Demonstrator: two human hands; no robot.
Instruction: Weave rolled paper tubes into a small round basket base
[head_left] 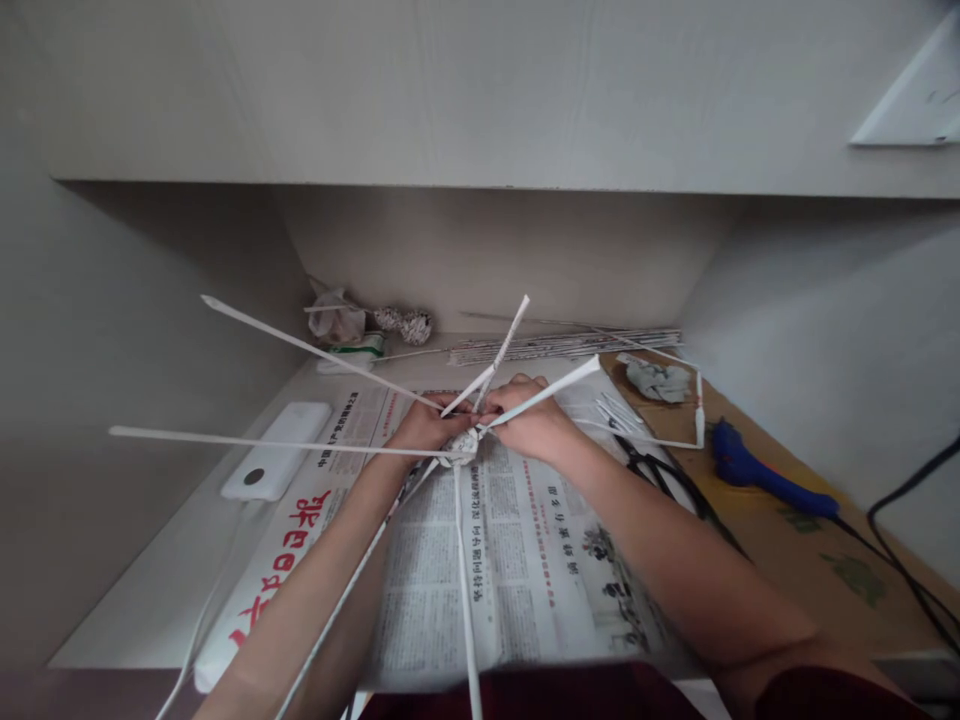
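Both hands meet over the middle of a newspaper, at a small woven knot of rolled paper sticks (461, 447). My left hand (426, 428) closes its fingers on the far left side of this paper weaving. From the other side my right hand (529, 415) pinches it, thumb and fingers near a paper stick (559, 390) that points up and right. Long white paper sticks fan outward from the knot: two to the left, one upward, others down toward me. The fingertips partly hide the woven centre.
Newspaper (510, 560) covers the desk under my arms. At left lies a white power bank (277, 452) with a cable. On cardboard (795, 570) at right rests a blue glue gun (765, 475), beside black-handled scissors (652, 465). Rolled paper sticks (562, 346) and a woven gourd (405, 323) lie behind.
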